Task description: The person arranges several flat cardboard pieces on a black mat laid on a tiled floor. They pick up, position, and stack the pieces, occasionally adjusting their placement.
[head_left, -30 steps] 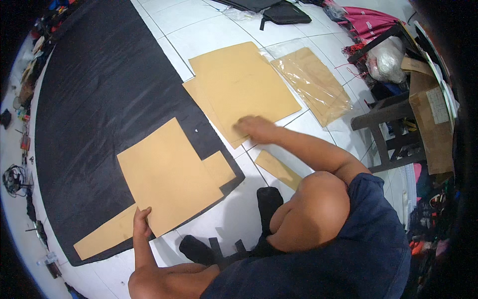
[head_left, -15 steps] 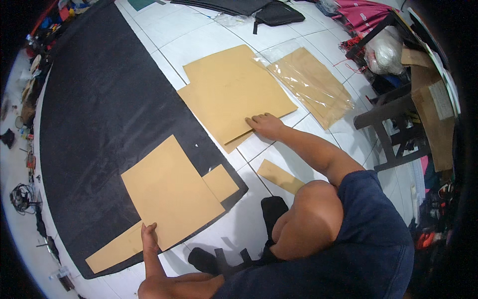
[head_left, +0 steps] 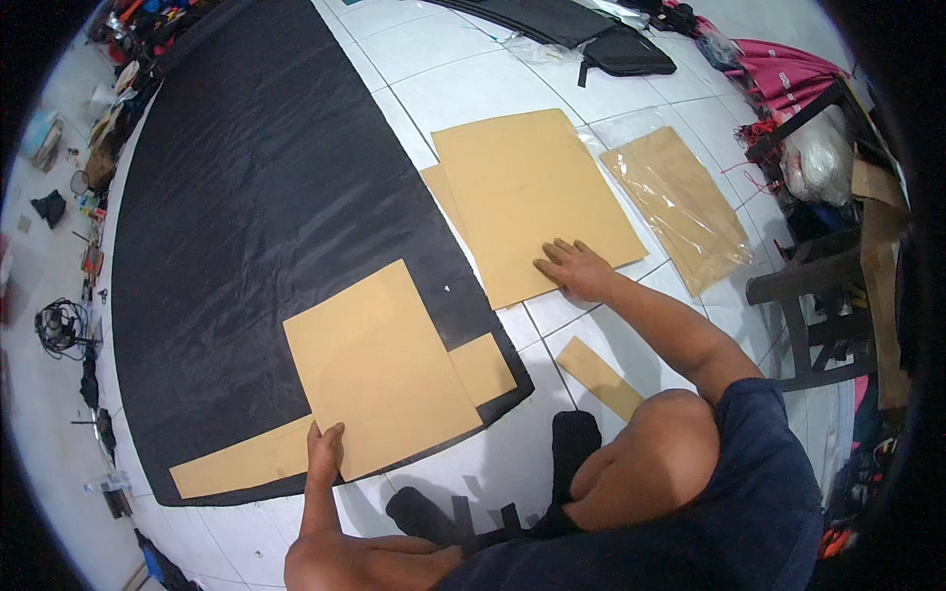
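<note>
A large tan cardboard sheet [head_left: 384,364] lies at the near end of a black fabric sheet [head_left: 246,217]. My left hand [head_left: 325,450] grips its near-left edge between thumb and fingers. Under it, a long tan strip [head_left: 246,455] sticks out to the left and a smaller tan piece [head_left: 485,369] to the right. To the right, another large tan sheet [head_left: 537,202] rests partly on the tiles, over a further tan piece [head_left: 445,194] showing at its left. My right hand [head_left: 576,269] lies on that sheet's near edge, fingers spread.
A clear plastic bag with tan sheets inside [head_left: 680,212] lies at the right. A narrow tan strip [head_left: 599,377] is by my knee. Black bags [head_left: 626,54] lie at the far side. A dark wooden stool [head_left: 813,305] and a cardboard box [head_left: 882,286] stand at the right.
The right-hand sheet has turned and shifted over the piece beneath, which no longer shows at the near edge. My right fingers are more spread on it. The whole view has shifted.
</note>
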### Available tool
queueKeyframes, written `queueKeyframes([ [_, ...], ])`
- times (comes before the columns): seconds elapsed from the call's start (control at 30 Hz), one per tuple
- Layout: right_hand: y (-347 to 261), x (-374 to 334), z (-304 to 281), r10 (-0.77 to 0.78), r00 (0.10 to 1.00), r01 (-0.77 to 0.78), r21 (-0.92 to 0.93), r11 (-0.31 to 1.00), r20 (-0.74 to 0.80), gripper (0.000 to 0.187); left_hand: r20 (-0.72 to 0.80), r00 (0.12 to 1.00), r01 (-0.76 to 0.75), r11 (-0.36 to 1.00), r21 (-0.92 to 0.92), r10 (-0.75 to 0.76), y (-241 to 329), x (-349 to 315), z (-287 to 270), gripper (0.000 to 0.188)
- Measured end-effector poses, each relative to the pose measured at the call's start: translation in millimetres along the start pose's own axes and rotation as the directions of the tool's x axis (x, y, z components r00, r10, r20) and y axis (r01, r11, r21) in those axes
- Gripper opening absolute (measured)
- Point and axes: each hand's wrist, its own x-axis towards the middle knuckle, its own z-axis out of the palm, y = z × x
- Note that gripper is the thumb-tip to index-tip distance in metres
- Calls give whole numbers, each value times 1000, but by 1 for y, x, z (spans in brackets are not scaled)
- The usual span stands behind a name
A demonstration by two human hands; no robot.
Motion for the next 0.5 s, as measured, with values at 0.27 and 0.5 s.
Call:
queueKeyframes([
  [0.27,0,34,-2,127,967,-140,46,989,219,52,0,1000,-20,998,-61,20,-8,5,-3,40],
  [0.5,-6,38,-11,409,912,-406,194,893,26,48,-57,997,-50,998,-30,48,-11,-3,-14,37],
])
